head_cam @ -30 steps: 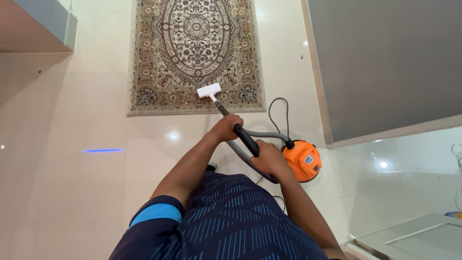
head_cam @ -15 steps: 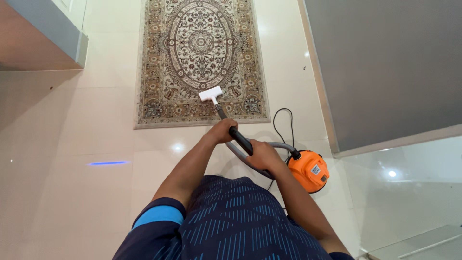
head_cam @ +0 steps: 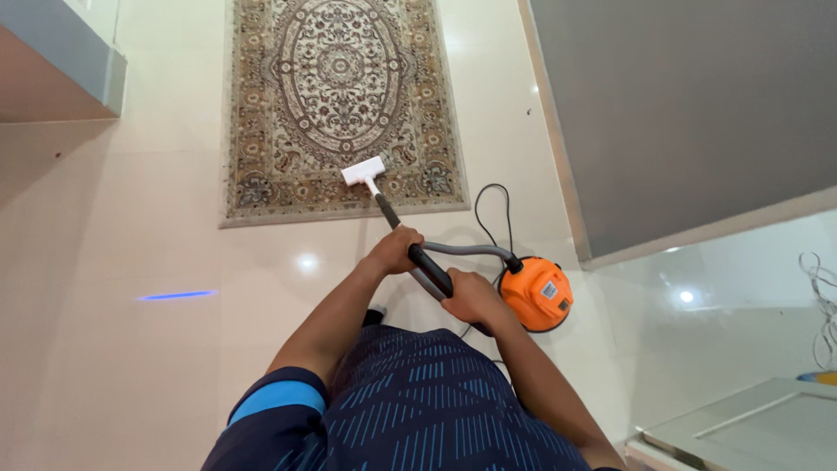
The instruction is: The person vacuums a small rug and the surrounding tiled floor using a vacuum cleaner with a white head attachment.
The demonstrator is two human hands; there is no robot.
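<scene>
I hold a vacuum wand (head_cam: 390,215) with both hands. My left hand (head_cam: 394,250) grips it higher up the tube, and my right hand (head_cam: 472,297) grips the black handle end. The white nozzle head (head_cam: 364,171) rests on the patterned rug (head_cam: 336,96), near its close edge. A grey hose (head_cam: 471,251) curves from the handle to the round orange vacuum body (head_cam: 535,293), which sits on the tiled floor just right of my right hand. A black cord (head_cam: 493,202) loops behind it.
A large grey panel (head_cam: 689,105) fills the right side. A grey-edged ledge (head_cam: 61,74) juts in at upper left. A blue light streak (head_cam: 174,296) lies on the glossy tile. Loose wires (head_cam: 819,296) and a glass surface (head_cam: 741,427) sit at far right.
The nozzle has slid from the rug's near edge a little farther onto the rug. The view has shifted, so the rug and the vacuum body sit lower in the picture.
</scene>
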